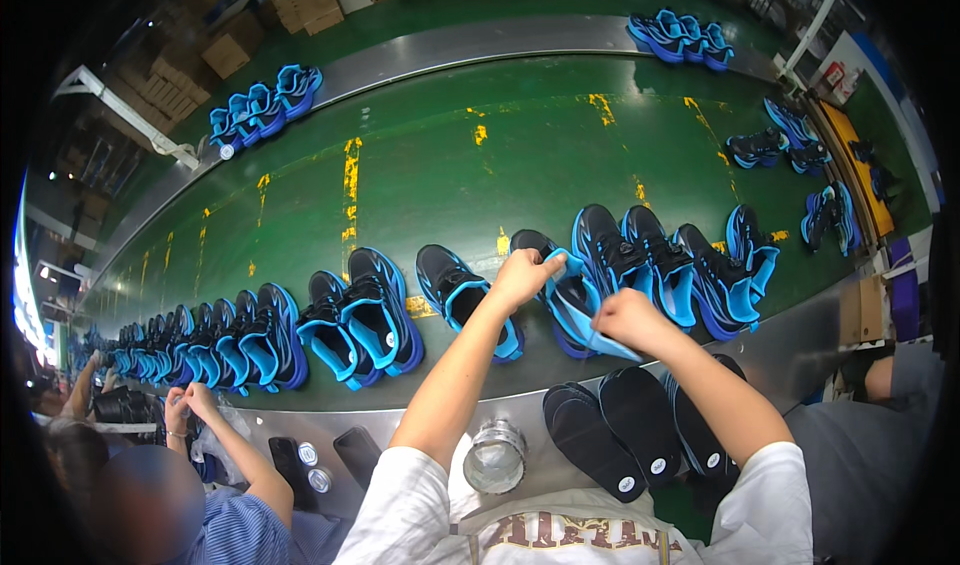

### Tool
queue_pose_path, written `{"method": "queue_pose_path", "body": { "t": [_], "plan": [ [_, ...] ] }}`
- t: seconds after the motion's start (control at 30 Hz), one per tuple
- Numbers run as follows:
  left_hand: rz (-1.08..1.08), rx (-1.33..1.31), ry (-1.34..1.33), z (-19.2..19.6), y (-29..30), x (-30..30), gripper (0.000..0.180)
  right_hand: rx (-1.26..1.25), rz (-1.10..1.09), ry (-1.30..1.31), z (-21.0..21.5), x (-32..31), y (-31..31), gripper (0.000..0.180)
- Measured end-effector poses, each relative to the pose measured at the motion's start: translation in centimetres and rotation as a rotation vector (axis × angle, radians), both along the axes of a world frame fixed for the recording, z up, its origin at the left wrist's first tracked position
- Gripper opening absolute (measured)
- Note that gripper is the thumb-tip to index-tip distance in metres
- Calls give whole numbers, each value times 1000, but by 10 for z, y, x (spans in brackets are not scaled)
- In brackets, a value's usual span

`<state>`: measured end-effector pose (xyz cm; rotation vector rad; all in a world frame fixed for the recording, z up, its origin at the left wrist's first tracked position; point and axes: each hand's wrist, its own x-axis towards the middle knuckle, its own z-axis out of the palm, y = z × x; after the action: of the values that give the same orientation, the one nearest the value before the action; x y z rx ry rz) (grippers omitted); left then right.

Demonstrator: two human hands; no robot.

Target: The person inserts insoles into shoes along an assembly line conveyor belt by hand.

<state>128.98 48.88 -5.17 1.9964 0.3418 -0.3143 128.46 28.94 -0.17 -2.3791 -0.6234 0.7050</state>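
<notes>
Just right of the middle, a black and light blue sneaker (534, 242) lies on the green belt with its toe pointing away from me. My left hand (526, 276) is closed on the upper of this sneaker, thumb and fingers pinching its light blue collar or tongue. My right hand (634, 321) is closed on a thin light blue insole (604, 341), tilted at the sneaker's heel opening. The insole's front part is hidden in or behind the shoe. Stacks of black insoles (640, 420) with round white stickers at one end lie on the metal edge below my right forearm.
More sneakers (375, 310) stand in a row along the near side of the green conveyor belt (420, 155). A clear round jar or tape roll (495, 457) and a dark phone (357, 453) rest on the metal edge. A co-worker's arms (235, 455) reach in at left.
</notes>
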Motion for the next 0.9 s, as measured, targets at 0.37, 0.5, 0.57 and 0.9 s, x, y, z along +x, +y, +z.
{"method": "queue_pose_path", "body": {
  "t": [0.37, 0.5, 0.57, 0.9],
  "plan": [
    [164, -324, 48, -26, 1, -12, 45, -240, 174, -527, -16, -36, 28, 20],
    [182, -375, 17, -27, -6, -11, 43, -459, 224, -273, -20, -13, 27, 20],
    [243, -364, -29, -29, -9, -11, 43, -411, 276, -287, -27, -12, 24, 15],
    [220, -313, -104, -38, -13, -11, 49, -364, 357, -610, -88, -1, 34, 12]
  ]
}}
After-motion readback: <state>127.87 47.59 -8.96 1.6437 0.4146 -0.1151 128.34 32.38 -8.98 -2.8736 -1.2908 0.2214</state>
